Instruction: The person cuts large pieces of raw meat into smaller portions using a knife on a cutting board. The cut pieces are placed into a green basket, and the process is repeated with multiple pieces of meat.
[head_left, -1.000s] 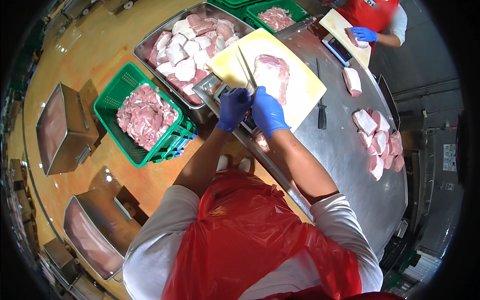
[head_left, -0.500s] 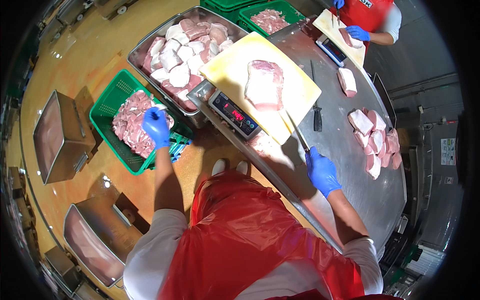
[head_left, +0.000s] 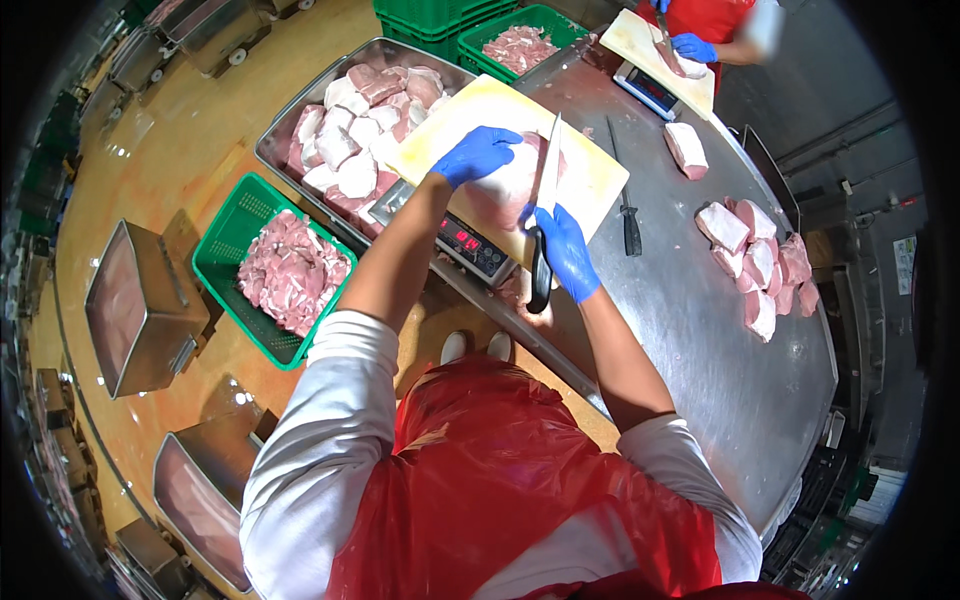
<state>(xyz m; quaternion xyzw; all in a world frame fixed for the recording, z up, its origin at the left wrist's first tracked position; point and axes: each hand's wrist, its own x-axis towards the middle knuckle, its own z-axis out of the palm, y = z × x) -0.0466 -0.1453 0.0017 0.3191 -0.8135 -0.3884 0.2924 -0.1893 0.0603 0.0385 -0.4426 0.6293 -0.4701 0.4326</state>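
A thick slab of raw pork [head_left: 497, 203], pale pink with white fat, lies on the white cutting board [head_left: 598, 185]. My left hand [head_left: 478, 157], in a blue glove, holds its upper left side, with the thumb hidden. My right hand [head_left: 565, 250], gloved too, is closed around the black handle of a knife [head_left: 549, 170]. The blade points away from me, over the slab's right side. Some right fingertips appear to touch the slab's near edge. Below the board sits a digital scale [head_left: 470, 248] with a lit red display, partly behind my left forearm.
A steel tub [head_left: 268, 145] of pork pieces adjoins the steel table [head_left: 690, 390]. A green basket [head_left: 215, 265] of trimmings stands at left. A sharpening steel [head_left: 624, 195] and several cut pieces [head_left: 757, 255] lie right of the board. A co-worker's gloved hand [head_left: 692, 47] is at another board.
My left hand has moved from the trimmings basket onto the pork slab. My right hand has brought the knife up from the board's near corner to the slab, blade now pointing away.
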